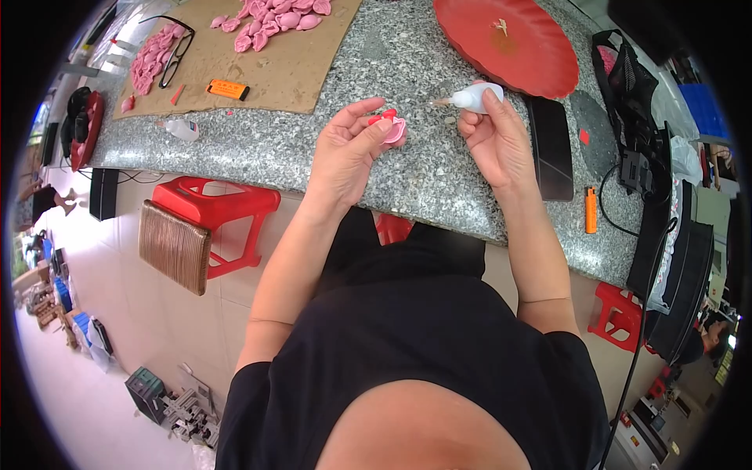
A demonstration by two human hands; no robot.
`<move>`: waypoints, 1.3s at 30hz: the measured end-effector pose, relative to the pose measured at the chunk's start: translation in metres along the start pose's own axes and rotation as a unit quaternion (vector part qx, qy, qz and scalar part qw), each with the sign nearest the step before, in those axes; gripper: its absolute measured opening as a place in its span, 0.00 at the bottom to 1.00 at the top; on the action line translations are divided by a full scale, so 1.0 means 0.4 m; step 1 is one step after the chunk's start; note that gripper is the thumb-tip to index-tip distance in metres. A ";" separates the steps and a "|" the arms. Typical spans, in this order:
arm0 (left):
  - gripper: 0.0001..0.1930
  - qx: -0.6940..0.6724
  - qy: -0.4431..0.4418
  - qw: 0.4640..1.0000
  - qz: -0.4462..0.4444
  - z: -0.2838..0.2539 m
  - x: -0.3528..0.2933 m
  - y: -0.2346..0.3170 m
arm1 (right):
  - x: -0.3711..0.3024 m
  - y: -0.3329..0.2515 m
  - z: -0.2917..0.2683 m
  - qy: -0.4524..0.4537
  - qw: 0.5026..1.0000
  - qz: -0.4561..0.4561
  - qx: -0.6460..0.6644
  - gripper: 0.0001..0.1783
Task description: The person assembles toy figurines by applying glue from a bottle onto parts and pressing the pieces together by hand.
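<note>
Between the thumb and fingers of my left hand [348, 149] is a small pink molded piece [398, 131] with a red bow-like part [384, 117] at its upper edge. My right hand [497, 137] is closed round a small white squeeze bottle [472, 99], held sideways. Its narrow tip points left toward the pink piece, a gap apart from it. Both hands are above the grey speckled tabletop [427, 184].
Many pink pieces [274, 23] lie on a cardboard sheet [290, 74], with black-framed glasses [178, 53] and an orange, black-ended object [227, 88]. Another small bottle [182, 129] lies nearby. Rightward are a red scalloped tray [517, 47], a dark flat device [551, 149] and an orange stick-shaped object [591, 210].
</note>
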State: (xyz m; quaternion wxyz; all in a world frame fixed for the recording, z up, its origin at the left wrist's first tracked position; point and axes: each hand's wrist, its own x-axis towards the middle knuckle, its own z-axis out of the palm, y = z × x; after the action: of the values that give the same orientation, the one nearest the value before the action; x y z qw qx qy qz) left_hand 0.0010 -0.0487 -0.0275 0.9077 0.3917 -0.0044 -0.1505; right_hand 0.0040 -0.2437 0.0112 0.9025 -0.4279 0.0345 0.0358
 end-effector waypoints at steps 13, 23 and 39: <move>0.14 -0.004 0.040 0.998 0.044 0.014 -0.008 -0.012 | -0.034 0.013 0.021 -0.041 0.949 -0.192 -0.247 0.13; 0.13 0.018 0.045 0.998 0.050 0.022 -0.009 -0.009 | -0.035 0.016 0.027 -0.042 0.934 -0.195 -0.296 0.14; 0.10 -0.004 0.052 0.998 0.036 0.025 -0.006 -0.005 | -0.035 0.026 0.023 -0.050 0.912 -0.222 -0.342 0.15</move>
State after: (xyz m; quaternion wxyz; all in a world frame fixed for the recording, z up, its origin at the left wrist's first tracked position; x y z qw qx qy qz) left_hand -0.0031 -0.0565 -0.0218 0.9129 0.3954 0.0297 -0.0970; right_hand -0.0108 -0.2305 0.0106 0.6861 -0.7046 -0.1209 -0.1347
